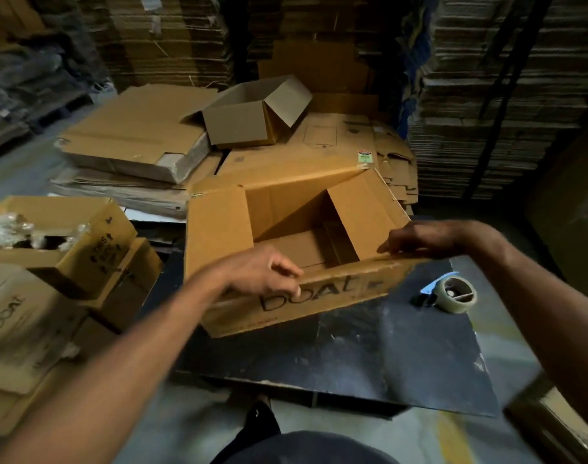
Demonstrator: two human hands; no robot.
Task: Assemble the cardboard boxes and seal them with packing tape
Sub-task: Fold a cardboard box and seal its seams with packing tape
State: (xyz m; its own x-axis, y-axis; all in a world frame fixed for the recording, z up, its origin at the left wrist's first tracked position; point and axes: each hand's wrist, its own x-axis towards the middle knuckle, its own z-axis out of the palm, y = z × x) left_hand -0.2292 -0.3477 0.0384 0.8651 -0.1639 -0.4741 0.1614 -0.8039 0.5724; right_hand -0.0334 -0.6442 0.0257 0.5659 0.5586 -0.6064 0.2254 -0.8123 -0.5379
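Note:
A brown cardboard box (286,229) with dark lettering on its near side stands open on a black table (369,346), flaps up. My left hand (266,272) grips the near flap's top edge, fingers curled over it. My right hand (419,239) pinches the same edge at the near right corner. A tape dispenser (453,294) with a clear roll lies on the table to the right of the box, apart from both hands.
A smaller open box (252,118) sits on flat cardboard sheets (135,135) behind. Assembled boxes (51,256) stand at the left, one holding plastic wrap. Tall stacks of flattened cardboard (503,95) fill the back and right. My foot (262,416) shows below the table edge.

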